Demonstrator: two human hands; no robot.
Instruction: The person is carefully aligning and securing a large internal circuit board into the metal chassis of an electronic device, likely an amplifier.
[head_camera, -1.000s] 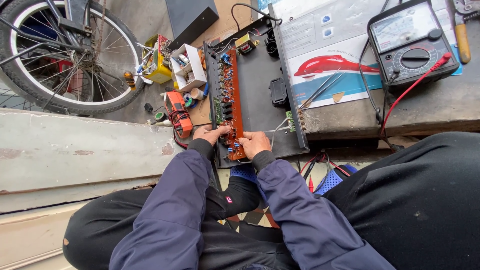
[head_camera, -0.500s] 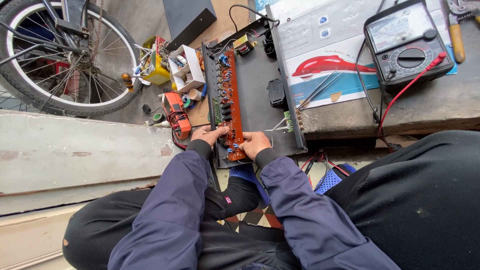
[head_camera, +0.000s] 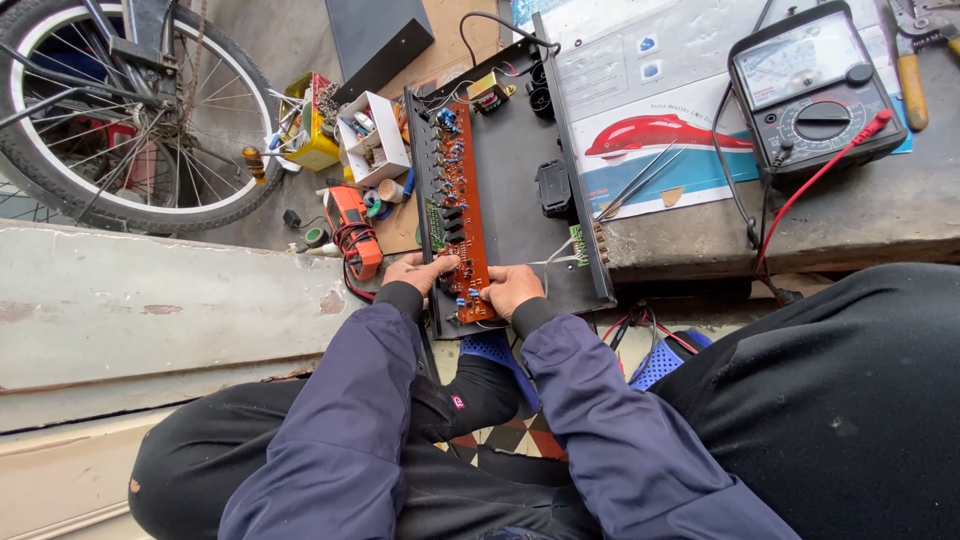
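Observation:
A long brown circuit board (head_camera: 458, 200) with several small parts lies inside an open black metal chassis (head_camera: 515, 180). My left hand (head_camera: 418, 271) grips the board's near left edge. My right hand (head_camera: 508, 287) holds its near right corner, fingers curled onto the board. Both arms are in dark blue sleeves. The chassis near end rests over my lap, between a concrete ledge and a worn table.
An analog multimeter (head_camera: 812, 95) with red and black leads sits on a dolphin poster (head_camera: 660, 135) on the table. Tweezers (head_camera: 640, 180) lie beside the chassis. An orange tool (head_camera: 352, 228), small parts boxes (head_camera: 372, 138) and a bicycle wheel (head_camera: 130, 120) are on the left. Yellow-handled pliers (head_camera: 910, 60) lie far right.
The view has shifted slightly; both hands stay on the board's near end, with the fingers adjusting their hold a little.

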